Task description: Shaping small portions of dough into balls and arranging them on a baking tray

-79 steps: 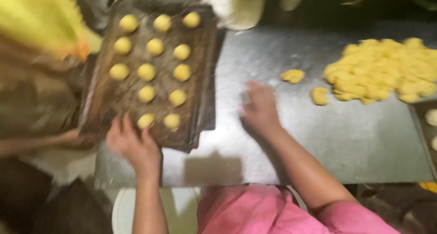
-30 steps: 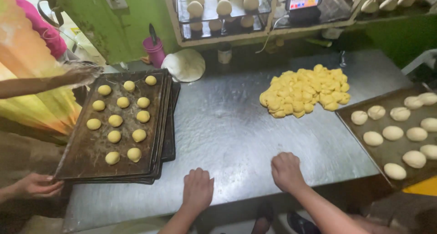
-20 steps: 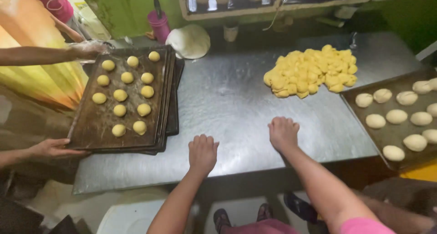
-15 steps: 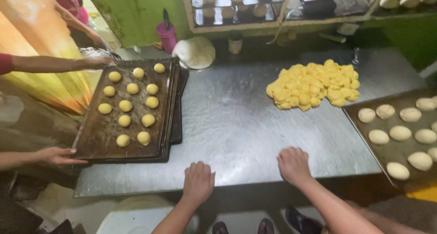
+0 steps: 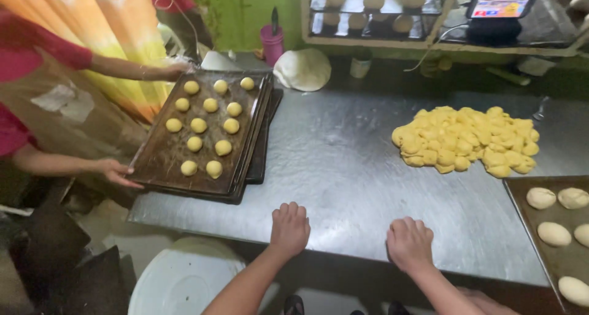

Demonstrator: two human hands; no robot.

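Note:
My left hand (image 5: 289,228) and my right hand (image 5: 409,243) rest knuckles-up on the near edge of a steel table (image 5: 343,168), fingers curled, holding nothing. A heap of yellow dough pieces (image 5: 467,140) lies beyond my right hand. At the left, a dark baking tray (image 5: 165,149) with several yellow dough balls (image 5: 204,123) sits on other trays. Another person in a red sleeve grips that tray's near corner with one hand (image 5: 115,171) and its far corner with the other hand (image 5: 175,68).
A second tray (image 5: 527,214) with pale dough rounds sits at the right edge. A white dough mound (image 5: 304,69), a pink cup (image 5: 272,43) and a rack of buns (image 5: 368,5) stand at the back. A white bucket (image 5: 184,278) is below the table.
The view swung up from the table to the whole counter. My hands left the tray and dough and came to rest at the near edge. The other person took hold of the tray.

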